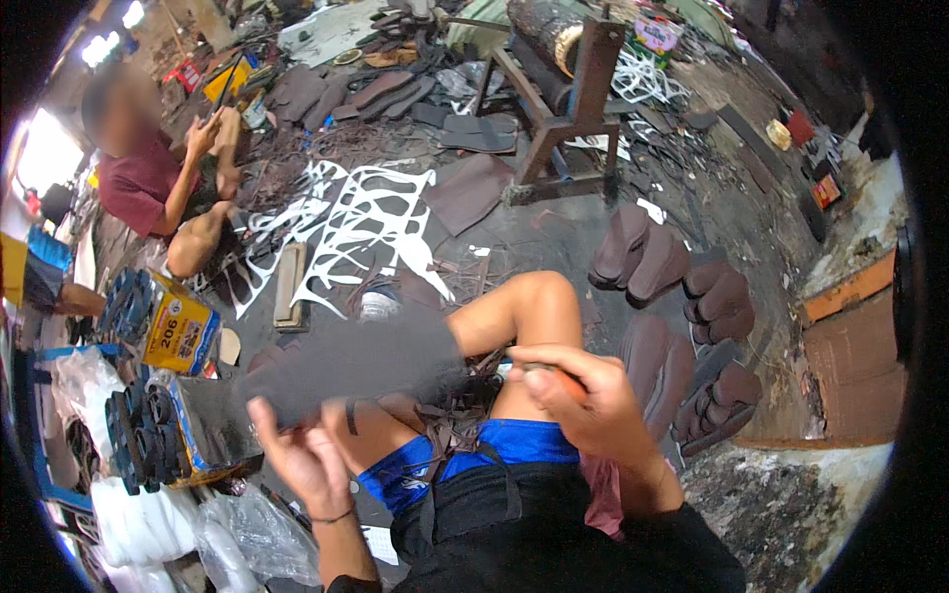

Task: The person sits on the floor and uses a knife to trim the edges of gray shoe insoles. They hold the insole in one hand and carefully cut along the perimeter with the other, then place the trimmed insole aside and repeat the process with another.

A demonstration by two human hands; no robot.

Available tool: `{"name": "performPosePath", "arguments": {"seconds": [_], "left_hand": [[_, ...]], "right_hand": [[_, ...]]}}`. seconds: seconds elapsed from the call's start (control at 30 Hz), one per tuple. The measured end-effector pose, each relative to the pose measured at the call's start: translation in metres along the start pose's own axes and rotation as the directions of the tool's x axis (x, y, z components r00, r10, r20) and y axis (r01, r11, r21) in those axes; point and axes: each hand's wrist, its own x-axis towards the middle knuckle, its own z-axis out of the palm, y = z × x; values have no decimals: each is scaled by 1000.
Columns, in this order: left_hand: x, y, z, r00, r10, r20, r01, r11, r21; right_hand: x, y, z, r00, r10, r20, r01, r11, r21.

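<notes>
A dark grey, flat foam sole sheet (366, 371), smeared by motion, is held above my lap by my left hand (311, 469). That palm faces up, with the thumb against the sheet's near left edge. My right hand (583, 400) is closed around an orange-handled tool (568, 383) over my right thigh. Its working end is too small to make out. Dark scraps and strips (450, 435) lie across my lap, on blue shorts (529, 442).
Stacked brown soles (643, 257) stand at my right. Ahead are white cut-out sheet scraps (366, 208), a wooden block (291, 287) and a wooden stand (568, 133). Sandals (148, 435), a yellow box (178, 331) and plastic bags (247, 529) sit left. Another person (143, 183) sits far left.
</notes>
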Motion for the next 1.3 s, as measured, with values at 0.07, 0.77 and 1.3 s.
{"name": "performPosePath", "arguments": {"seconds": [0.07,0.77,1.3], "left_hand": [[4,-34,2,996,-2,92,-7,995,99],[-35,-101,-25,881,-420,219,471,826,-310],[-74,-94,-102,859,-463,216,484,874,-52]], "right_hand": [[-20,14,7,986,103,-132,-100,995,30],[-122,61,34,996,-29,-87,-9,910,-415],[-107,44,58,929,312,199,-241,918,-317]]}}
